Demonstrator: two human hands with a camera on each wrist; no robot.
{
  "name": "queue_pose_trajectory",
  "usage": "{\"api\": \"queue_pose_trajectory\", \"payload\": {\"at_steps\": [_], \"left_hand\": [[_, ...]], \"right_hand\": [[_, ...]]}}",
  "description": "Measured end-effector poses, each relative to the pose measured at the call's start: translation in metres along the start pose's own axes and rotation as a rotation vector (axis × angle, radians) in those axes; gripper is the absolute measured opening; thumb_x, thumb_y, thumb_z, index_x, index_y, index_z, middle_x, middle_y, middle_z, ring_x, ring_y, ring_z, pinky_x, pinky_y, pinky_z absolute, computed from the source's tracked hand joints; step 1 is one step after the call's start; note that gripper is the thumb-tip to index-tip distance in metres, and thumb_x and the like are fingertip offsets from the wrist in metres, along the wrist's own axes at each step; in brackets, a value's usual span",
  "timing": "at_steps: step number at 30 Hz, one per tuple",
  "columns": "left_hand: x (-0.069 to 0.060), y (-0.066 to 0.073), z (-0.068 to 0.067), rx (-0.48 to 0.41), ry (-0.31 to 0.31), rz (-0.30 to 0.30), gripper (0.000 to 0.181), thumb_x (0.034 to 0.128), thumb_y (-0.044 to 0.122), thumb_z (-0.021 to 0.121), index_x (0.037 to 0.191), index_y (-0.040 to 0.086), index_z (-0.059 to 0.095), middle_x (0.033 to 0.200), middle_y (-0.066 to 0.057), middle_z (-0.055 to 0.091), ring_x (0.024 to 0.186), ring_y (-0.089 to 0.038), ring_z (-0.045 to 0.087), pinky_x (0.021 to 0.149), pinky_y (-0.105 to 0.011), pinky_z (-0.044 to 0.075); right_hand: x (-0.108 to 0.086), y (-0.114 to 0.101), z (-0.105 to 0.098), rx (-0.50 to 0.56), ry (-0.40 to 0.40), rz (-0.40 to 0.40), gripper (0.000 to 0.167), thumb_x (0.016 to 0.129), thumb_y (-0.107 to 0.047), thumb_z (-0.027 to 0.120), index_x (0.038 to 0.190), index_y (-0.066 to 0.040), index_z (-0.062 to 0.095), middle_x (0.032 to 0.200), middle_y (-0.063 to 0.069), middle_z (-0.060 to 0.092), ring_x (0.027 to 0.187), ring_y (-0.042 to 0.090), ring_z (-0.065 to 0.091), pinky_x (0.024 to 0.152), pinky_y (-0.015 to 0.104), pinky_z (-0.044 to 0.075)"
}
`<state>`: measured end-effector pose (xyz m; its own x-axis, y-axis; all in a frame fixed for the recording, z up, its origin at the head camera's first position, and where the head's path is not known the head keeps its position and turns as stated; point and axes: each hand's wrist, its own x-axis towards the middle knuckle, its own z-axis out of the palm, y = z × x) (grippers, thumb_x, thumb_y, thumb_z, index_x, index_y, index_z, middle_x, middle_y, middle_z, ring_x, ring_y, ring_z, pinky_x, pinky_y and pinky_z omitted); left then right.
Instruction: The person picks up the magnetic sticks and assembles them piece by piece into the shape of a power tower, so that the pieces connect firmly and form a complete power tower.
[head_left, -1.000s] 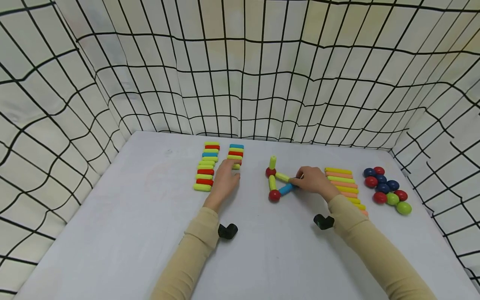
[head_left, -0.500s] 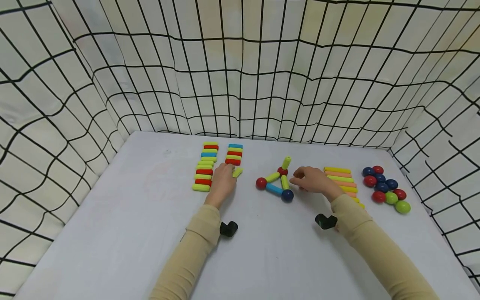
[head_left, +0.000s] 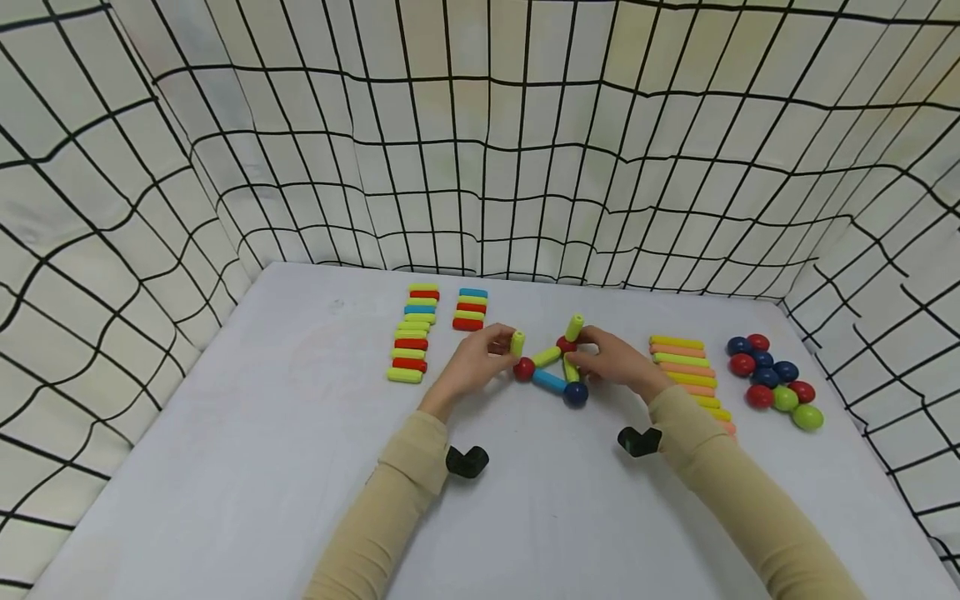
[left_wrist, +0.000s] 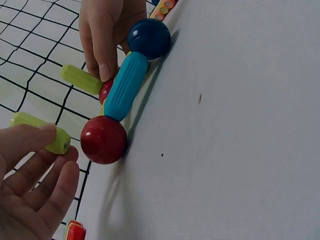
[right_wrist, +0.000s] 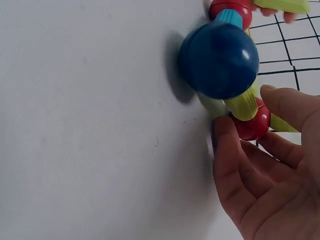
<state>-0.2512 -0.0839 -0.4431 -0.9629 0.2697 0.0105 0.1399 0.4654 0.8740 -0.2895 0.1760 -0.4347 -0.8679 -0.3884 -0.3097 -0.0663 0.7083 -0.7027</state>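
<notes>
In the head view, a triangle of magnetic rods and balls lies mid-table. It has a near-left red ball (head_left: pixel 524 369), a dark blue ball (head_left: pixel 576 394), a rear red ball (head_left: pixel 566 344), a light blue rod (head_left: pixel 550 381) and yellow-green rods. From the rear ball rises an upright yellow-green rod (head_left: pixel 574 327). My left hand (head_left: pixel 476 362) pinches another yellow-green rod (left_wrist: pixel 61 142) between thumb and fingers, just above the near-left ball; the left wrist view shows a small gap. My right hand (head_left: pixel 618 364) holds the rear red ball (right_wrist: pixel 254 125), its fingers curled about it.
Two columns of short coloured rods (head_left: pixel 409 343) (head_left: pixel 469 308) lie on the left. To the right are longer yellow and orange rods (head_left: pixel 686 369) and a cluster of balls (head_left: pixel 765 377). Black netting (head_left: pixel 487 150) surrounds the white table (head_left: pixel 540 517).
My left hand has taken a yellow-green rod from the short column and moved right to the triangle. The right hand let go of the structure, which turned, and now holds its rear ball.
</notes>
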Motion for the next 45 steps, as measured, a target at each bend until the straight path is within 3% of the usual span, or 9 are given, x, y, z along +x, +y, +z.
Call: {"api": "queue_pose_trajectory", "payload": {"at_steps": [5,10,19,30,34,39,41,45], "left_hand": [[0.004,0.002,0.006,0.058,-0.050,0.077,0.034,0.0932,0.014,0.067,0.126,0.009,0.062,0.115,-0.006,0.066,0.110,-0.021,0.060,0.094,-0.034,0.051],[0.004,0.001,0.008,0.074,-0.081,0.082,0.033,0.0939,0.014,0.066,0.126,0.008,0.062,0.117,-0.006,0.066,0.111,-0.021,0.061,0.097,-0.034,0.049],[0.004,0.000,0.004,0.000,-0.116,0.087,0.030,0.0940,0.013,0.066,0.124,0.009,0.063,0.117,-0.005,0.066,0.112,-0.020,0.060,0.098,-0.033,0.049],[0.005,0.001,0.007,-0.010,-0.103,0.103,0.032,0.0944,0.009,0.065,0.126,0.009,0.062,0.122,-0.006,0.065,0.116,-0.022,0.060,0.099,-0.034,0.049],[0.009,-0.003,0.004,0.053,-0.015,0.058,0.038,0.0957,0.009,0.062,0.133,0.010,0.058,0.129,-0.008,0.061,0.122,-0.023,0.056,0.102,-0.037,0.046],[0.017,-0.010,-0.007,0.226,0.217,-0.062,0.042,0.0949,0.003,0.058,0.136,0.004,0.054,0.137,-0.014,0.053,0.128,-0.029,0.047,0.109,-0.041,0.038],[0.020,-0.013,-0.012,0.297,0.254,-0.109,0.043,0.0943,0.001,0.057,0.137,0.001,0.052,0.139,-0.017,0.050,0.129,-0.031,0.044,0.111,-0.042,0.036],[0.020,-0.015,-0.017,0.412,0.248,-0.157,0.042,0.0932,-0.001,0.056,0.135,-0.001,0.053,0.137,-0.021,0.049,0.126,-0.034,0.045,0.108,-0.043,0.040]], "right_hand": [[0.000,-0.005,0.004,-0.031,0.044,0.006,0.053,0.097,-0.034,0.061,0.136,-0.003,0.046,0.136,0.018,0.050,0.090,0.020,0.062,0.079,0.031,0.054],[0.000,-0.007,0.006,-0.033,0.063,-0.007,0.050,0.097,-0.035,0.061,0.134,-0.004,0.050,0.133,0.018,0.053,0.091,0.021,0.062,0.078,0.030,0.054],[0.002,-0.001,0.004,-0.015,0.097,-0.007,0.039,0.097,-0.034,0.061,0.126,-0.009,0.059,0.127,0.014,0.058,0.097,0.023,0.058,0.081,0.030,0.052],[0.000,-0.001,0.003,-0.008,0.138,0.039,0.040,0.097,-0.035,0.060,0.124,-0.004,0.060,0.124,0.017,0.059,0.092,0.021,0.060,0.081,0.031,0.052],[-0.001,0.002,0.002,-0.034,0.187,0.088,0.045,0.098,-0.036,0.057,0.127,-0.002,0.057,0.125,0.018,0.058,0.095,0.024,0.059,0.082,0.033,0.051],[-0.004,0.007,-0.003,-0.086,0.259,0.172,0.047,0.098,-0.039,0.056,0.123,0.001,0.054,0.113,0.017,0.060,0.095,0.028,0.053,0.078,0.033,0.047],[-0.006,0.008,-0.004,-0.088,0.267,0.188,0.048,0.098,-0.039,0.057,0.121,0.002,0.054,0.108,0.017,0.059,0.093,0.028,0.053,0.077,0.033,0.046],[-0.010,0.008,-0.006,-0.094,0.260,0.199,0.051,0.096,-0.041,0.058,0.120,0.003,0.053,0.105,0.017,0.058,0.092,0.029,0.052,0.076,0.032,0.046]]}}
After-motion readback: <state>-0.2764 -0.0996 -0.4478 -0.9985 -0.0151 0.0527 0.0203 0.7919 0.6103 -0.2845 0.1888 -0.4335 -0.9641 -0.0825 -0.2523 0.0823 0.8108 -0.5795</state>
